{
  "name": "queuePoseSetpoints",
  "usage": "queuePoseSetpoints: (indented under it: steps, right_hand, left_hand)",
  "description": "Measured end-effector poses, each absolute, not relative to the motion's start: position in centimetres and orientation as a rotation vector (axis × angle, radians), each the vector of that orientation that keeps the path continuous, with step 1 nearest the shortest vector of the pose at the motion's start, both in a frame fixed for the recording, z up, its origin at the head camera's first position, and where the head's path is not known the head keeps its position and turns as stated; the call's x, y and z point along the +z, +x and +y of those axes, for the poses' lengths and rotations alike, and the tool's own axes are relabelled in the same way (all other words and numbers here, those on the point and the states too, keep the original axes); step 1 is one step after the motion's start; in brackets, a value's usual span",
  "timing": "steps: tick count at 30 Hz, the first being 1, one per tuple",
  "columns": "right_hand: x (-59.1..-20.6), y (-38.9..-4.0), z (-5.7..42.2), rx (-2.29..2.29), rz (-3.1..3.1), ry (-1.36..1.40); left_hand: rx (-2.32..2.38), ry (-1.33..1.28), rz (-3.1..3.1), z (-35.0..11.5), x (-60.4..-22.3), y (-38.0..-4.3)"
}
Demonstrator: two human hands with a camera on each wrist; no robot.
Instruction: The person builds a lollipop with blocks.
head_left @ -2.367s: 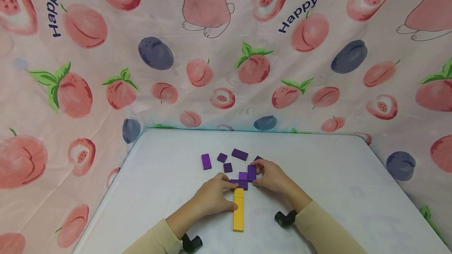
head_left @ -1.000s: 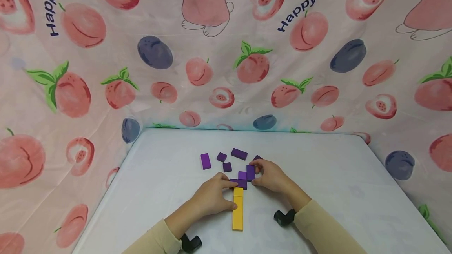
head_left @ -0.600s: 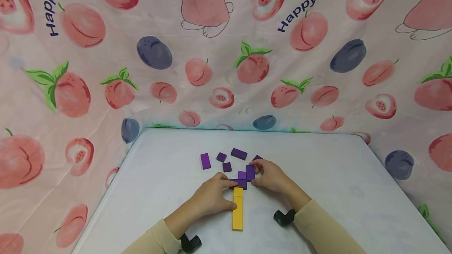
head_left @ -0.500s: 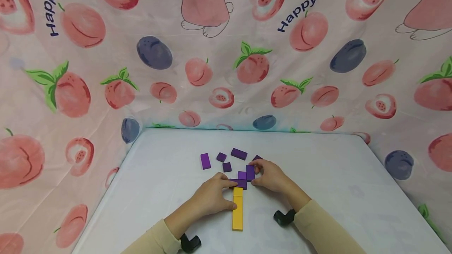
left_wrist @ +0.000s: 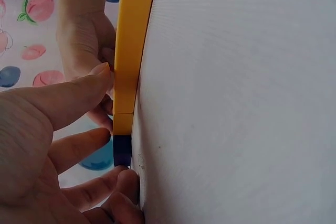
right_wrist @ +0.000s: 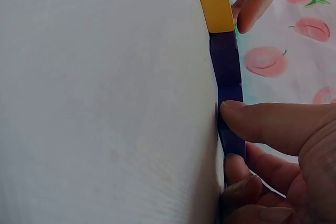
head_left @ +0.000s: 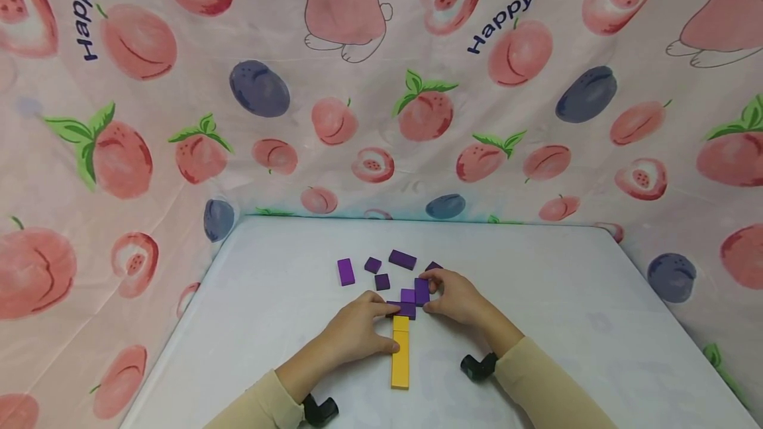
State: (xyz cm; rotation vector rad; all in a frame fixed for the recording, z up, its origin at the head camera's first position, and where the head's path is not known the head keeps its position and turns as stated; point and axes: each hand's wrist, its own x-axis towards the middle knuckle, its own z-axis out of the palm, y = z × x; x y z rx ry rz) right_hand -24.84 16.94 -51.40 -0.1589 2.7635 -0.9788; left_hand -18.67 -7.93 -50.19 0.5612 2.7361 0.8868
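Observation:
A long yellow block [head_left: 401, 369] lies on the white table with a small yellow block [head_left: 401, 324] at its far end. Beyond that, a purple block [head_left: 408, 311] lies crosswise, and a small purple block [head_left: 408, 295] sits behind its right part. My left hand [head_left: 354, 330] rests its thumb on the long yellow block and its index fingertip on the crosswise purple one. With thumb and fingers at its two ends, my right hand [head_left: 459, 298] pinches an upright-lying purple block [head_left: 421, 291] against the right side of this group.
Several loose purple pieces lie behind the hands: an oblong block [head_left: 346, 272] at left, two small blocks, another oblong block [head_left: 403, 259], and a block [head_left: 434, 266] partly hidden by the right hand. A fruit-print cloth [head_left: 357, 118] hangs behind the table [head_left: 286, 270].

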Motion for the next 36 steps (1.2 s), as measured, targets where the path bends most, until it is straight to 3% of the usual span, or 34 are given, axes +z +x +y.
queuePoseSetpoints:
  steps: [36]
  right_hand:
    - [-51.7,-24.8,16.9,-0.995,2.771,-0.149]
  left_hand:
    - [1.106,0.502,2.749,-9.1,-50.2,-20.7]
